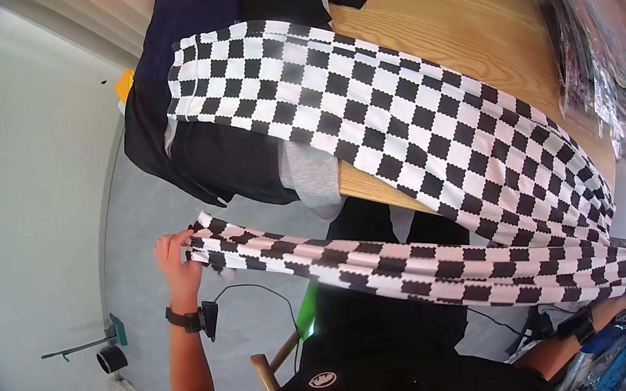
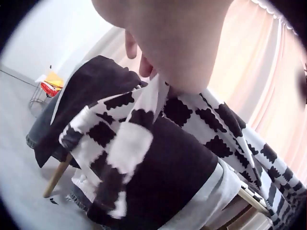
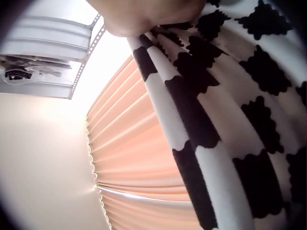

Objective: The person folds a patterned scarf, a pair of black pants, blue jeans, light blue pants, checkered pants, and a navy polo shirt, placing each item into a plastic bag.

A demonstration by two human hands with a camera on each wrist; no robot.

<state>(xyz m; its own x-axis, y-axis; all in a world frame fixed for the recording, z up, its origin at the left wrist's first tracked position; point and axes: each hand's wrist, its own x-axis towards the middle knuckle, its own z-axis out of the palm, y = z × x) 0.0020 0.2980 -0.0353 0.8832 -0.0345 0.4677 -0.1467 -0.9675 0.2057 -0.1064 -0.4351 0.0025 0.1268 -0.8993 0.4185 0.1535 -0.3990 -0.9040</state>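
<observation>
A long black-and-white checkered cloth (image 1: 364, 105) lies spread over dark garments and the table, then doubles back toward the person in a narrow gathered strip. My left hand (image 1: 175, 258) pinches the strip's near-left end, away from the table edge. In the left wrist view, that hand (image 2: 177, 43) has the cloth (image 2: 129, 148) hanging in folds below its fingers. At the far right, my right hand (image 1: 615, 305) grips the cloth where it bends back, its fingers mostly hidden by the fabric. Gathered folds (image 3: 192, 115) run down from the right hand (image 3: 148, 17) in the right wrist view.
Dark garments (image 1: 229, 155) with a grey piece (image 1: 313, 179) hang over the left end of the wooden table (image 1: 466, 24). Plastic-wrapped packages (image 1: 593, 53) stand at the table's right. Wrapped bundles (image 1: 609, 361) lie lower right. A green-headed broom (image 1: 117, 330) is by the left wall.
</observation>
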